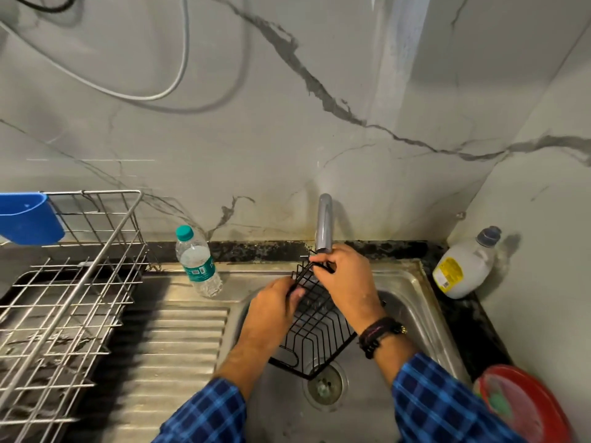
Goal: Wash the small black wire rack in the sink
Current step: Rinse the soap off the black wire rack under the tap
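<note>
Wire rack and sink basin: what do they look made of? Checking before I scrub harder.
The wire rack looks like thin metal wire with a black coating, probably paint or plastic: the rods are uniformly dark, slightly glossy, and hold a rigid grid. The sink basin looks like stainless steel with a dulled brushed finish: grey, softly reflective, some staining, with pressed ridges on its drainboard.

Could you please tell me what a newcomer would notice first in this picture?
First, the two hands over the sink: the left hand and the right hand both grip the small black wire rack, tilted just below the tap. Next, the big steel dish rack at the left and the clear water bottle standing beside the basin.
</note>
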